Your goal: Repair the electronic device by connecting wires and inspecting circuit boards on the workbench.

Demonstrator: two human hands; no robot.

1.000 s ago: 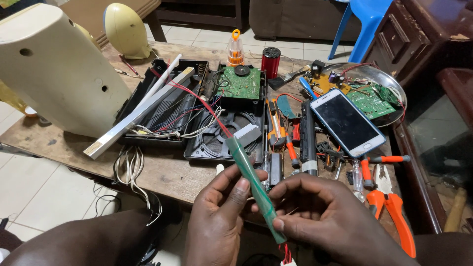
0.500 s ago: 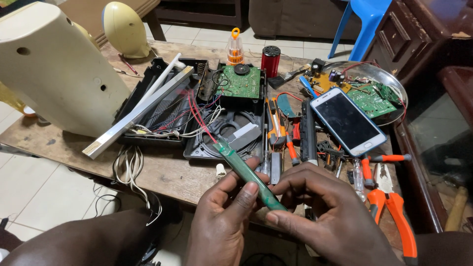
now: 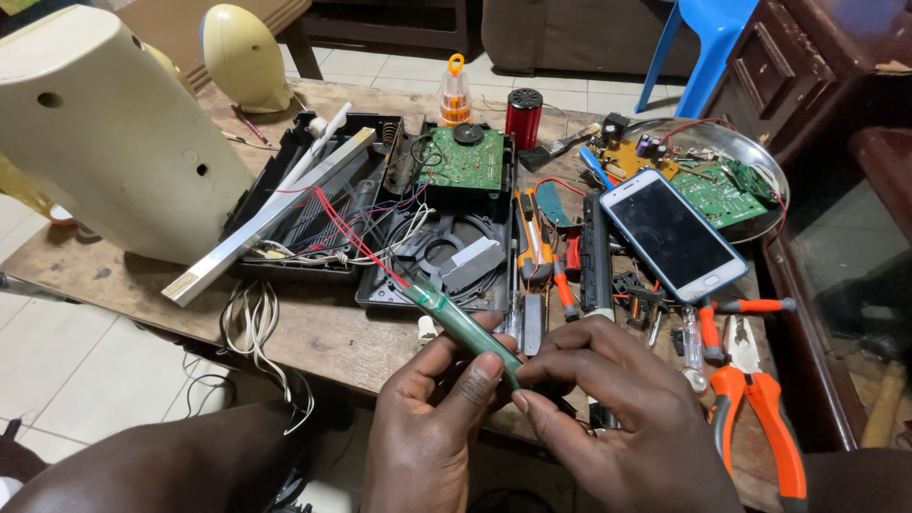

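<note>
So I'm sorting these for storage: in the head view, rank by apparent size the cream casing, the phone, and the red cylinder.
1. Cream casing, largest.
2. Phone.
3. Red cylinder, smallest, though it stands farther back, which shrinks it somewhat.

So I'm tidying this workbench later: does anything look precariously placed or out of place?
Yes. The white-framed smartphone lies tilted, propped on the rim of the round metal tray and loose tools rather than flat on the table. A bundle of white cable also hangs over the front edge of the wooden table.
</note>
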